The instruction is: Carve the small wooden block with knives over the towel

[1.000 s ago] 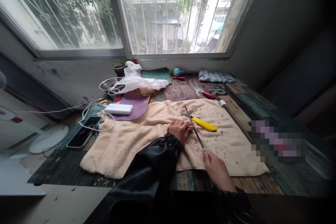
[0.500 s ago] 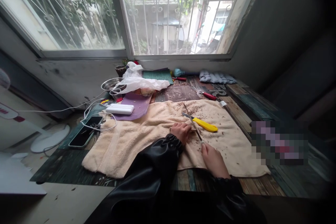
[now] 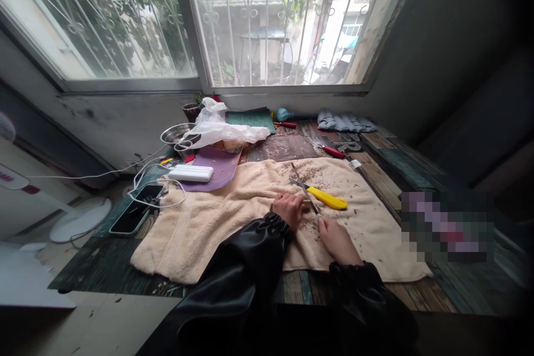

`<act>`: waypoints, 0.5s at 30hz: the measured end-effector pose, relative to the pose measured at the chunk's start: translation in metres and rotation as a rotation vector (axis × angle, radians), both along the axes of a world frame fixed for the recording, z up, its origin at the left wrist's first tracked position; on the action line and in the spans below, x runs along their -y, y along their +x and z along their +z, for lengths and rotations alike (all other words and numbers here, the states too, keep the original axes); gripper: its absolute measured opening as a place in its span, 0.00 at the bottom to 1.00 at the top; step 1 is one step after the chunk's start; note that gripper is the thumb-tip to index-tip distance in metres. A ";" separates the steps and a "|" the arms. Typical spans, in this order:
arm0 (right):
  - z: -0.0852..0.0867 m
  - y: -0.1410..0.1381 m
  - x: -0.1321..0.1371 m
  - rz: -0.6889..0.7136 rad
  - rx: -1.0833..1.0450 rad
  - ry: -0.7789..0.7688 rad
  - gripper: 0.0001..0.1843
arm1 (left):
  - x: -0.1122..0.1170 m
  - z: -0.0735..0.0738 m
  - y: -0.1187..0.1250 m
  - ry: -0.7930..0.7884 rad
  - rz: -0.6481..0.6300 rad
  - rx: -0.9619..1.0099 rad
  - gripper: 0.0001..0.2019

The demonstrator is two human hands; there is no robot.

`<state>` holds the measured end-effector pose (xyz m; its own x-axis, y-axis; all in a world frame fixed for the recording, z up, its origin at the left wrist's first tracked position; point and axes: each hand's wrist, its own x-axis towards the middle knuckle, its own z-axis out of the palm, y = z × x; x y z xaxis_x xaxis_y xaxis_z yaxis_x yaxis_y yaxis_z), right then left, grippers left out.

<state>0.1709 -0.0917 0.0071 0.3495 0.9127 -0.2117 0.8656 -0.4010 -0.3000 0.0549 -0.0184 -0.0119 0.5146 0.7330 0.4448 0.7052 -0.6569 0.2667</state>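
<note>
Right hand (image 3: 339, 241) closed on thin tool (image 3: 305, 190), left hand (image 3: 287, 211) curled round pale stick (image 3: 307, 201), yellow cutter (image 3: 329, 198) just beyond both.

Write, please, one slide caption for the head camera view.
Right hand holding a slim file-like tool, left hand beside it, yellow utility knife nearby on debris-strewn beige towel.

Plank-patterned table (image 3: 79, 270) under beige towel (image 3: 246, 200), phone (image 3: 132, 216) and red-handled tool (image 3: 334, 152).
</note>
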 end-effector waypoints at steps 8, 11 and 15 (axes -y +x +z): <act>-0.002 -0.004 0.000 0.011 0.012 0.013 0.21 | 0.000 0.000 -0.001 -0.042 0.013 0.037 0.07; -0.004 -0.005 0.002 0.007 0.014 0.005 0.21 | 0.000 0.001 -0.001 -0.060 0.013 0.051 0.06; -0.001 -0.003 -0.004 0.013 0.017 0.000 0.22 | -0.001 0.001 -0.001 -0.068 -0.007 0.078 0.06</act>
